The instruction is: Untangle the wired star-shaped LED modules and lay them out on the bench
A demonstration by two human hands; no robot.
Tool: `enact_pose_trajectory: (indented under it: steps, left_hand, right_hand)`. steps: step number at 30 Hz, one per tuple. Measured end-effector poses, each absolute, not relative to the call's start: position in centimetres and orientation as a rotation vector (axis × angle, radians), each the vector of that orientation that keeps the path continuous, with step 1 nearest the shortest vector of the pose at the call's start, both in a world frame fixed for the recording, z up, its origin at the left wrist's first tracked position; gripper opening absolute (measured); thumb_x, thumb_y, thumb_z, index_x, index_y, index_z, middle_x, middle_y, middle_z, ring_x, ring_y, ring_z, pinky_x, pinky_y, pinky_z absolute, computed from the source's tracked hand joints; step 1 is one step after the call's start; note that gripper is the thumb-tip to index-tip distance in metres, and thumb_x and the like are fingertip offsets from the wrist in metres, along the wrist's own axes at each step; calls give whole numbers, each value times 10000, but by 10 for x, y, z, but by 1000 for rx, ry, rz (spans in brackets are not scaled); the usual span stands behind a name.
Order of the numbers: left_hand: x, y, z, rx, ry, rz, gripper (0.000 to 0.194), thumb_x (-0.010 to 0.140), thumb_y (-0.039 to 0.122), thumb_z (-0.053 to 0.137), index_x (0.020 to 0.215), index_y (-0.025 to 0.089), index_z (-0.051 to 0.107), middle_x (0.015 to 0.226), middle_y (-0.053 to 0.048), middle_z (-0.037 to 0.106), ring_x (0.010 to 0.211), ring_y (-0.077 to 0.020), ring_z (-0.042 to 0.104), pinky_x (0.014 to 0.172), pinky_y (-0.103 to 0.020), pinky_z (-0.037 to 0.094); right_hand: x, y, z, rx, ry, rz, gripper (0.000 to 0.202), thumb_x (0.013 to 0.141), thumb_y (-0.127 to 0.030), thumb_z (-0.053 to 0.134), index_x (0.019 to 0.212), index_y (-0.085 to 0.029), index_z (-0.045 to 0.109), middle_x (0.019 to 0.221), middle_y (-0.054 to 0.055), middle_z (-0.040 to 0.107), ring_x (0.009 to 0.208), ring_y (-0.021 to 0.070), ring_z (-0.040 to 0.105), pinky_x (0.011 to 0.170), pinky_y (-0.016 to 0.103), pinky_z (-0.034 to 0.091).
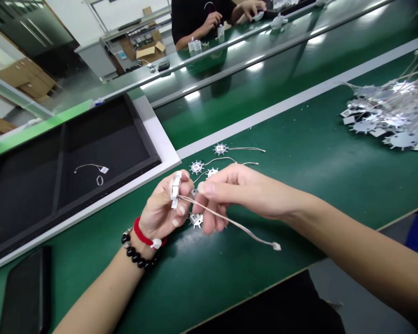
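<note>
My left hand (167, 204), wearing a red band and black beads, is closed on a small silver-white wired plate (175, 189), seen nearly edge-on. From the plate a thin pale cable (230, 220) runs down to the right, ending in a small white connector (276, 246). Close beside it, my right hand (230, 195) has its thumb pressed toward the bent fingers. The cable passes across those fingers; what the fingertips pinch is hidden. Behind both hands lie several gear-shaped silver plates with cables, among them one plate (220, 148) at the back and another plate (197, 167).
A black tray (107, 125) with a white edge holds a cabled tag (104, 170) and a small ring (99, 180). A dark phone-like slab (26, 292) lies front left. Many cabled plates (397, 116) are heaped right. Across the line, a person's hands (212, 22) handle small parts.
</note>
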State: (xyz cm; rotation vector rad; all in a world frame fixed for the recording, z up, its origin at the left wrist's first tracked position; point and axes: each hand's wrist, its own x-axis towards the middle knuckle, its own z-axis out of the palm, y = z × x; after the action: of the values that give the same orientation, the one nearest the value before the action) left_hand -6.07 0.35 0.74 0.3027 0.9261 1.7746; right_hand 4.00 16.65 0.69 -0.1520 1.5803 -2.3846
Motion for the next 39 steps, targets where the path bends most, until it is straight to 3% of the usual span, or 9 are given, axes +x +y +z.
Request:
enact_pose_trajectory:
  steps: [4,9,23,30,33,36,39]
  left_hand:
    - [-60,4,3,326,956,1758,324,566,125,944,781,168,705,614,74,671,333,-42,527,290,-80,447]
    - [-59,1,-1,332,988,1738,246,614,202,943,768,194,752,625,72,694,362,-52,591,314,-64,456]
    - [-61,-1,-7,304,1031,1709,247,653,223,926,804,193,733,658,68,679,398,-53,619,383,-52,492]
    - [-68,0,-7,321,1055,1741,281,629,239,941,783,176,715,644,61,676,385,-58,609,332,-61,469]
    - [-74,0,-7,347,1069,1759,326,607,270,954,772,169,693,624,63,662,379,-54,594,315,-61,450]
    - [-77,0,-7,349,1104,1756,340,614,249,950,795,168,674,623,67,642,399,-51,590,331,-67,454]
    - [-79,-2,-8,344,1139,1763,369,611,254,953,817,171,658,627,72,618,430,-47,594,359,-63,460]
  right_hand:
    - [37,164,1,-118,1089,-2314,330,973,-373,564,819,-129,725,660,32,727,511,84,640,450,140,494]
    - [36,158,-1,-126,829,-2307,291,993,-268,515,809,-135,697,658,18,733,530,92,679,459,137,527]
    - [37,156,1,-87,850,-2357,208,932,-191,547,765,-144,660,631,1,719,494,81,651,430,126,527]
    - [37,157,-2,-45,1136,-2470,94,863,-177,651,784,-157,605,680,11,733,555,87,666,460,147,537]
    - [35,160,-6,-3,1281,-2511,132,847,-201,704,829,-168,578,695,13,741,574,111,686,470,180,545]
    - [33,162,-8,-21,1441,-2544,213,838,-274,751,843,-165,569,735,21,753,466,75,606,387,154,438]
    - [33,162,-6,-6,1619,-2588,256,815,-288,783,813,-164,559,722,9,752,365,12,391,348,149,255]
